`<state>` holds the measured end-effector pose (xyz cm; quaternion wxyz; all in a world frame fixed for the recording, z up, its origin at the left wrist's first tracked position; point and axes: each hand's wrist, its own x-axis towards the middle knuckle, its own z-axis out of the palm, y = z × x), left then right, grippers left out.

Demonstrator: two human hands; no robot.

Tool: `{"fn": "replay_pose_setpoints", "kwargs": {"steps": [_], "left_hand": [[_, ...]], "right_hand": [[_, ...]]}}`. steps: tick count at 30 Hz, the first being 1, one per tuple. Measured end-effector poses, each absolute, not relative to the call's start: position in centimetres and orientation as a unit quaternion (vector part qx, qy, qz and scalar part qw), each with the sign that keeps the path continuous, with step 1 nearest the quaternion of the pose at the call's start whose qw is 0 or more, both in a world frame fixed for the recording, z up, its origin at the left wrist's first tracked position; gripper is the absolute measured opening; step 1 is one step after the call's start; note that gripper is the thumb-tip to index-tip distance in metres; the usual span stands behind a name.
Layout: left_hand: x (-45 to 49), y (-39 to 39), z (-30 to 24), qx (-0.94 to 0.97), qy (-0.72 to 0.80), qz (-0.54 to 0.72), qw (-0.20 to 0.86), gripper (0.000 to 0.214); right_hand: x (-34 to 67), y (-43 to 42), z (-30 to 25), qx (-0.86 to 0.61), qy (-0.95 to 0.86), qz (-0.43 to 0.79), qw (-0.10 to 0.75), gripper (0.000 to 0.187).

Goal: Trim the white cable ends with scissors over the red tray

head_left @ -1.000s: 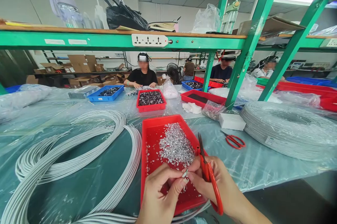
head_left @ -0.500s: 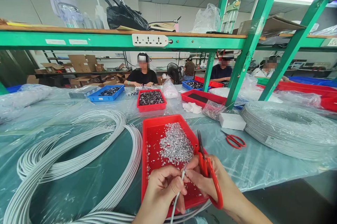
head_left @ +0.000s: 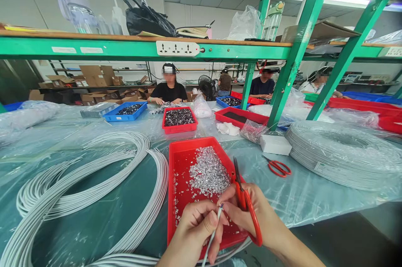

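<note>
My left hand (head_left: 194, 231) is closed on a thin grey cable (head_left: 212, 237) and holds its end upright over the near end of a red tray (head_left: 180, 162). My right hand (head_left: 251, 216) pinches the cable's tip and carries red-handled scissors (head_left: 246, 202) hooked on its fingers, blades shut and pointing away from me. A heap of small silvery cut pieces (head_left: 209, 173) lies in the tray just beyond both hands.
Long loops of grey cable (head_left: 94, 175) lie left of the tray. A big grey cable coil (head_left: 345, 152) sits at the right, with a second pair of red scissors (head_left: 278, 166) and a white box (head_left: 275, 144) nearby. Other people sit across the table behind red and blue trays.
A second ago both hands pinched a short silvery bit over the tray. The left hand has since brought up the cable end, and the right hand's fingers have closed on its tip.
</note>
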<state>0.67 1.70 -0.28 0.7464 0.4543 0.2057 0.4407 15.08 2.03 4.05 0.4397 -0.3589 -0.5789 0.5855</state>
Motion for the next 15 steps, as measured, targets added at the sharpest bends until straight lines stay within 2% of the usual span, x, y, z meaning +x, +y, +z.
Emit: {"fn": "replay_pose_setpoints", "kwargs": {"steps": [4,7,11,13,15], "left_hand": [[1.0,1.2,-0.8,0.455,0.182,0.396,0.776,0.034],[1.5,0.5,-0.7,0.470,0.219,0.365,0.774,0.039],[2.1,0.3,-0.9,0.543,0.300,0.340,0.707,0.046],[2.1,0.2,-1.2,0.625,0.316,0.303,0.646,0.041],[1.8,-0.2,-1.3,0.702,0.300,0.263,0.589,0.031]], "right_hand": [[15.1,2.4,4.2,-0.381,-0.606,0.567,0.407,0.025],[15.2,3.3,3.9,-0.402,-0.652,0.505,0.397,0.030],[16.1,5.0,2.8,-0.449,-0.697,0.397,0.394,0.030],[16.6,5.7,2.2,-0.463,-0.706,0.366,0.391,0.033],[17.1,6.2,1.8,-0.469,-0.716,0.338,0.390,0.026]]}}
